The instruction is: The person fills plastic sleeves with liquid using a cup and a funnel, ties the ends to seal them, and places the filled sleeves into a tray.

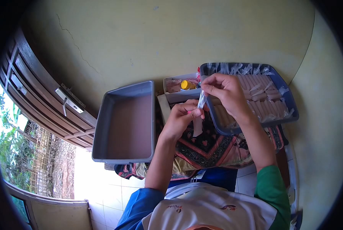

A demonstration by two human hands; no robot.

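Note:
A narrow clear plastic bag (198, 126) hangs upright, its lower part filled with something pale pinkish brown. My left hand (183, 118) is closed around the bag's neck, just above the filled part. Higher up, the fingertips of my right hand (224, 91) pinch the stretched, twisted plastic at the top end. A little pink shows by my left fingers, too small to name. Behind my right hand stands a dark blue tray (290, 100) of similar filled, tied bags (265, 109) in rows; my forearm hides part of it.
A grey tub (153, 126) of brownish liquid (129, 126) stands at the left. Between the containers is a white box (165, 85) with a yellow-lidded jar (187, 84). Patterned cloth (225, 151) covers the table. A wooden door (45, 84) stands open at far left.

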